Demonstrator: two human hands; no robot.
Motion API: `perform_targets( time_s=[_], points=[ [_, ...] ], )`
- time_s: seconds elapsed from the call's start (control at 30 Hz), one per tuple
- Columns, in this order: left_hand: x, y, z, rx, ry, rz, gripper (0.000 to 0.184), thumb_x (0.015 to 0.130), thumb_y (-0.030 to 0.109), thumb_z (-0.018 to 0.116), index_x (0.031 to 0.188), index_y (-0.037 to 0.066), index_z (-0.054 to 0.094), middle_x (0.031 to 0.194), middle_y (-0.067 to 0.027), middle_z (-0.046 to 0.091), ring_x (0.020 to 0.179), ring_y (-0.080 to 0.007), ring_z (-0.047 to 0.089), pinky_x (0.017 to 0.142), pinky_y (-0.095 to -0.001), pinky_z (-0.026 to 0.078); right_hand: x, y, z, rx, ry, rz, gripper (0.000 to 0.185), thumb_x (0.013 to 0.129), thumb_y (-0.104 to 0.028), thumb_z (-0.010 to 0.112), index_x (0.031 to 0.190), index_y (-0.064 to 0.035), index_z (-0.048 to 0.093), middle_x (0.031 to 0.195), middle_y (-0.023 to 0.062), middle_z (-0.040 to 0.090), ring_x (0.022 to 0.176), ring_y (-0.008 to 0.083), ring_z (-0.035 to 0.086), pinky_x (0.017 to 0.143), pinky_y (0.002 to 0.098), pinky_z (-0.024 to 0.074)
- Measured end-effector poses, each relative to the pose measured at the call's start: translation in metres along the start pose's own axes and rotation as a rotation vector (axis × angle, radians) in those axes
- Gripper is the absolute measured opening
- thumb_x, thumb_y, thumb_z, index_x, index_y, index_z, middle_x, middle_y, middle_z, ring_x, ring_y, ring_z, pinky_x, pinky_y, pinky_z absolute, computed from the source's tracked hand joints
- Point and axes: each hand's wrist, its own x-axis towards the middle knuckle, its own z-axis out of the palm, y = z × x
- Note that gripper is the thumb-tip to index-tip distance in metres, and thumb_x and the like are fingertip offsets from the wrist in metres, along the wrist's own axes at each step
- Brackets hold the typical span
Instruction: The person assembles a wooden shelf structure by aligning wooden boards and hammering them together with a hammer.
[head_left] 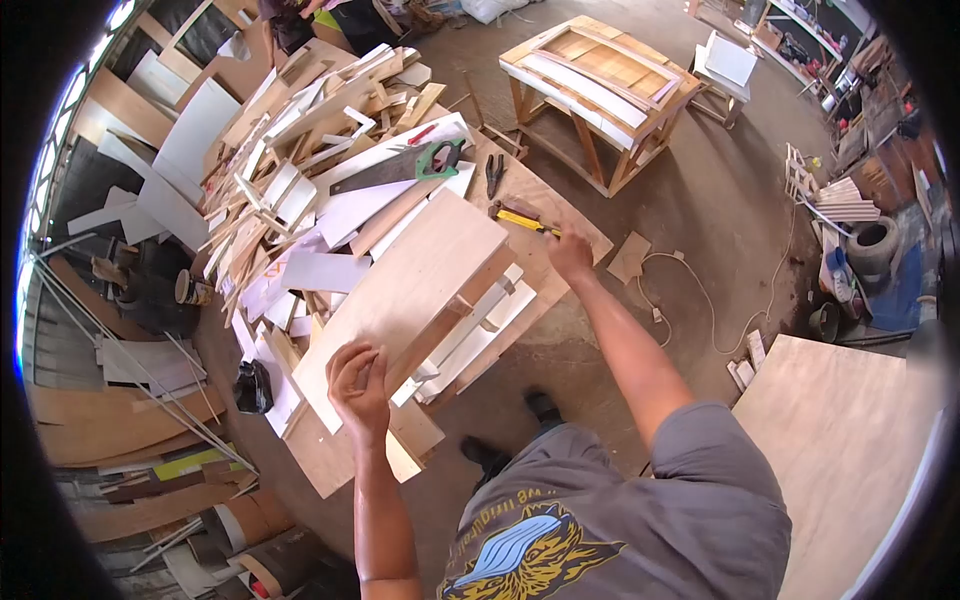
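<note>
My right hand [571, 256] is closed round the end of a yellow-and-black handled hammer [520, 218], over the right side of the worktable [560, 205]. My left hand [359, 388] is above the near end of a long plywood box-like piece [410, 270], its fingers curled and thumb pressed to them. Whatever sits in that pinch, if anything, is too small to make out. The plywood piece lies diagonally across the table, with a small wood block under its top panel. Dark pliers [494, 175] lie just beyond the hammer, and a green-handled handsaw [400, 167] rests on boards further left.
A heap of wood offcuts [290, 180] covers the table's far left. Beyond stands a wooden frame table [600, 85]. A cable [705, 310] runs over the floor at right, near a large plywood sheet [840, 440]. Another person [290, 25] is at the far top left.
</note>
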Motion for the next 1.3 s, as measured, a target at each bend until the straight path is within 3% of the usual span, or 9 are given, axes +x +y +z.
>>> perform_targets(
  time_s=[0.2, 0.37, 0.43, 0.5, 0.57, 0.67, 0.77, 0.87, 1.3],
  points=[
    [-0.001, -0.008, 0.001, -0.284, 0.061, -0.132, 0.009, 0.091, 0.0, 0.082, 0.1, 0.0, 0.079, 0.112, -0.0096, 0.076, 0.118, -0.0227, 0.068, 0.103, -0.0387, 0.053, 0.016, 0.055, 0.049, -0.356, -0.304, 0.007, 0.068, 0.099, -0.034, 0.067, 0.161, -0.0112, 0.047, 0.166, 0.0154, 0.046, 0.154, 0.0344, 0.043, 0.126, 0.0573, 0.0328],
    [-0.004, -0.035, -0.022, -0.311, 0.129, -0.181, 0.013, 0.091, 0.0, 0.083, 0.104, -0.001, 0.079, 0.112, -0.0103, 0.077, 0.111, -0.0185, 0.069, 0.1, -0.0346, 0.054, 0.034, 0.102, 0.116, -0.665, -0.328, -0.002, 0.063, 0.103, -0.037, 0.058, 0.161, -0.0139, 0.048, 0.164, 0.0153, 0.048, 0.154, 0.0372, 0.042, 0.125, 0.0572, 0.0335],
    [-0.003, -0.044, -0.039, -0.241, 0.169, -0.207, 0.013, 0.09, 0.0, 0.083, 0.103, -0.002, 0.079, 0.112, -0.0105, 0.077, 0.11, -0.0192, 0.07, 0.099, -0.0342, 0.054, 0.03, 0.142, 0.162, -0.577, -0.109, -0.046, 0.06, 0.101, -0.035, 0.062, 0.155, -0.0096, 0.054, 0.155, 0.0197, 0.057, 0.143, 0.0388, 0.055, 0.119, 0.055, 0.0432],
    [-0.004, -0.05, -0.056, -0.16, 0.182, -0.155, 0.012, 0.09, 0.0, 0.083, 0.101, -0.002, 0.08, 0.114, -0.0107, 0.077, 0.109, -0.0206, 0.071, 0.101, -0.0345, 0.053, 0.022, 0.065, 0.073, -0.353, -0.589, 0.078, 0.055, 0.098, -0.033, 0.067, 0.145, -0.0044, 0.061, 0.137, 0.0248, 0.069, 0.126, 0.0422, 0.068, 0.105, 0.0535, 0.0541],
    [-0.008, -0.065, -0.07, -0.228, 0.163, -0.137, 0.011, 0.089, 0.002, 0.084, 0.099, -0.002, 0.081, 0.115, -0.0112, 0.078, 0.111, -0.0209, 0.07, 0.102, -0.0349, 0.052, 0.021, 0.094, 0.098, -0.059, -0.374, -0.018, 0.048, 0.093, -0.032, 0.074, 0.129, -0.001, 0.068, 0.117, 0.028, 0.075, 0.115, 0.0469, 0.071, 0.095, 0.0571, 0.0565],
    [-0.017, -0.081, -0.081, -0.267, 0.092, -0.079, 0.01, 0.088, 0.004, 0.085, 0.098, 0.003, 0.084, 0.123, -0.0103, 0.078, 0.132, -0.0259, 0.063, 0.111, -0.0418, 0.049, 0.012, 0.083, 0.081, 0.023, -0.129, -0.136, 0.036, 0.097, -0.032, 0.075, 0.116, -0.0017, 0.073, 0.093, 0.018, 0.077, 0.09, 0.0349, 0.077, 0.073, 0.0494, 0.0581],
    [-0.025, -0.092, -0.085, -0.249, 0.017, -0.066, 0.009, 0.087, 0.008, 0.087, 0.096, 0.008, 0.085, 0.127, -0.0071, 0.078, 0.143, -0.0281, 0.055, 0.118, -0.0469, 0.041, -0.01, 0.052, 0.023, 0.348, -0.273, 0.187, 0.03, 0.103, -0.033, 0.071, 0.107, -0.0034, 0.074, 0.073, 0.003, 0.064, 0.057, 0.0152, 0.062, 0.05, 0.0351, 0.0463],
    [-0.027, -0.098, -0.088, -0.205, -0.018, -0.048, 0.009, 0.086, 0.014, 0.089, 0.094, 0.011, 0.087, 0.128, -0.0034, 0.078, 0.148, -0.0281, 0.051, 0.124, -0.0501, 0.032, -0.027, 0.044, -0.024, 0.525, -0.256, 0.262, 0.027, 0.109, -0.031, 0.065, 0.114, -0.0055, 0.073, 0.067, -0.006, 0.052, 0.048, 0.0036, 0.042, 0.042, 0.0262, 0.0315],
    [-0.029, -0.112, -0.078, -0.186, -0.023, 0.053, 0.014, 0.084, 0.028, 0.09, 0.095, 0.02, 0.089, 0.136, 0.0007, 0.073, 0.152, -0.028, 0.041, 0.129, -0.0546, 0.007, -0.18, -0.169, -0.218, 0.826, -0.262, 0.05, 0.054, 0.112, -0.017, 0.058, 0.163, -0.0189, 0.041, 0.072, -0.0014, 0.053, 0.052, 0.0049, 0.046, 0.042, 0.0224, 0.0395]
  ],
)
